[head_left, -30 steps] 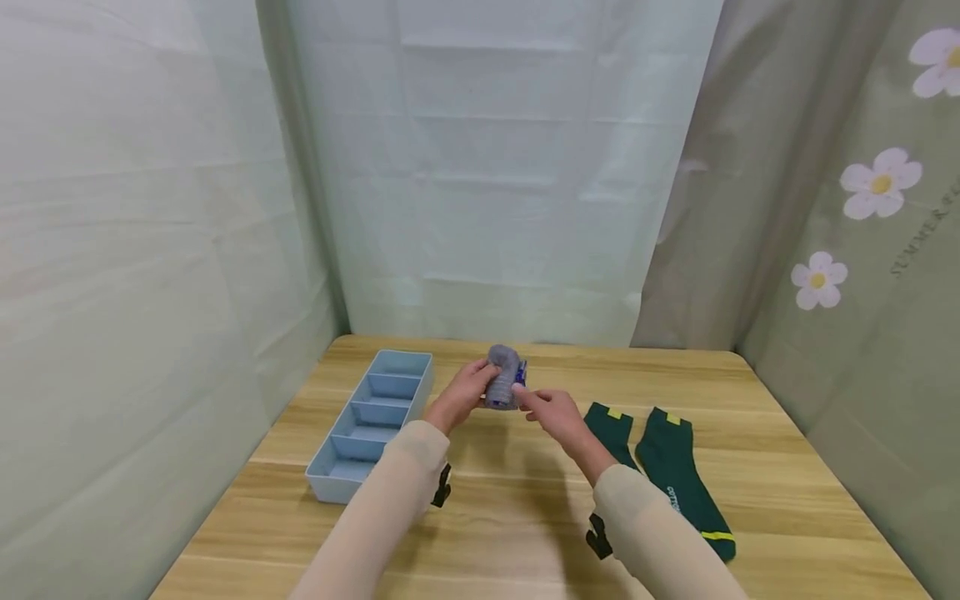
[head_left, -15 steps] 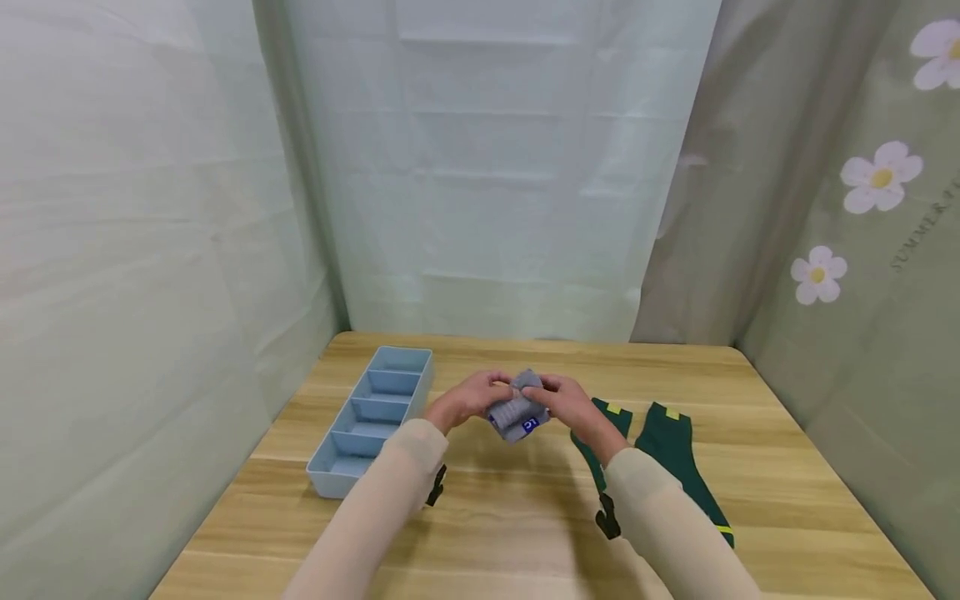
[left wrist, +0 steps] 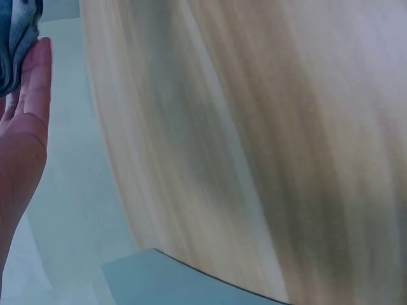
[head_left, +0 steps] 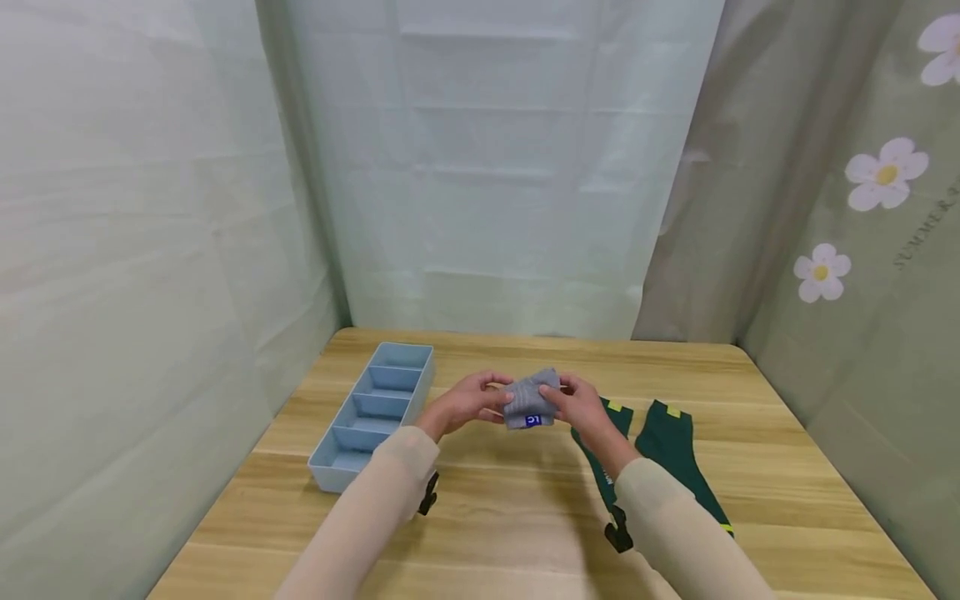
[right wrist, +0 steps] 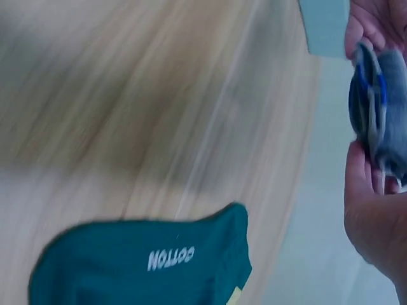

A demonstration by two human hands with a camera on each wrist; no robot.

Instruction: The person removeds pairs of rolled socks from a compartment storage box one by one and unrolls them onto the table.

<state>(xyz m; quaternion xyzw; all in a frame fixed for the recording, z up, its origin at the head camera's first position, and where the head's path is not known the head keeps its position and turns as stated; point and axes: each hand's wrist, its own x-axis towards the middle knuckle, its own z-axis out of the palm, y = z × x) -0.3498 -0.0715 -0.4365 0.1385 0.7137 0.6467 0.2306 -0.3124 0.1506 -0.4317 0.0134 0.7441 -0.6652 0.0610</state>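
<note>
A rolled grey sock bundle with a small blue label is held above the wooden table, between both hands. My left hand grips its left side and my right hand grips its right side, fingers curled over the top. The right wrist view shows the grey bundle edge-on, with blue stripes, between my fingers. In the left wrist view only my palm and a corner of the grey sock appear.
A light blue tray with several compartments lies on the table to the left of my hands. Two dark green socks with yellow marks lie flat at the right; one green sock reads COTTON. Cloth walls close in the table on three sides.
My right hand has come in from beside the bundle and taken hold of it. The bundle has turned from upright to lying across, blue label facing front, and dropped a little.
</note>
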